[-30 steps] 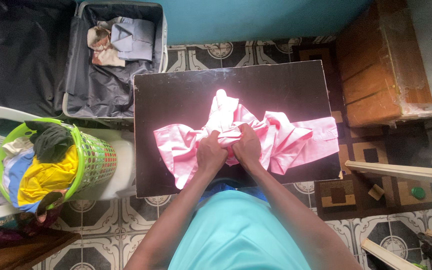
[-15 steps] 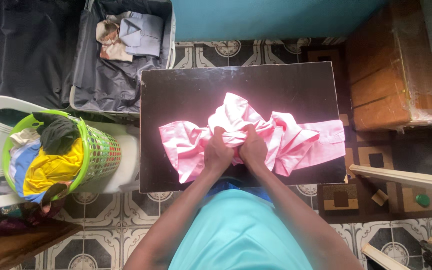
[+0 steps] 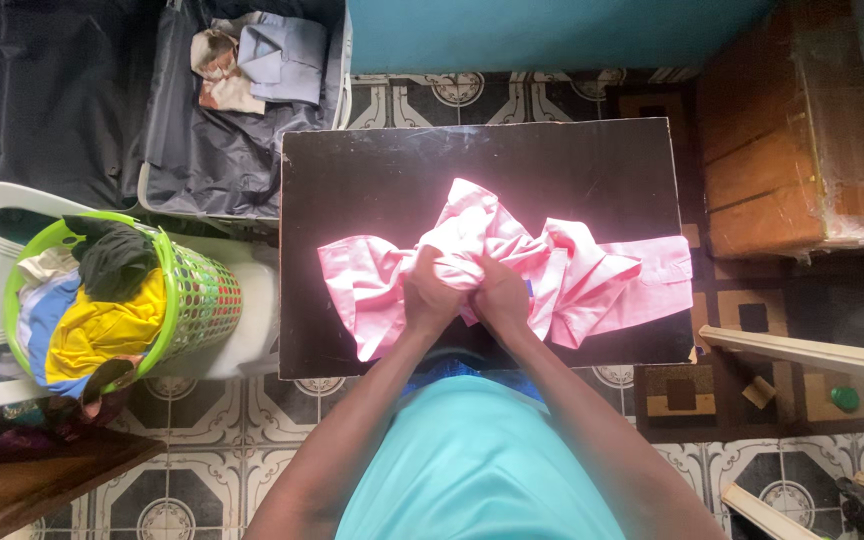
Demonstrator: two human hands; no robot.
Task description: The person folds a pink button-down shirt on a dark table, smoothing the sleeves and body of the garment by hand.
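Dark table (image 3: 392, 170), hands' grip unchanged, pink shirt (image 3: 572, 270)

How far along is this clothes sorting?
Done: a few folded clothes lie in the open suitcase. In hand: left hand and right hand grip a crumpled pink shirt on the dark table. Left: the green basket holds more clothes.

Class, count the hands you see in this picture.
2: the left hand and the right hand, side by side, gripping the pink shirt on the dark table.
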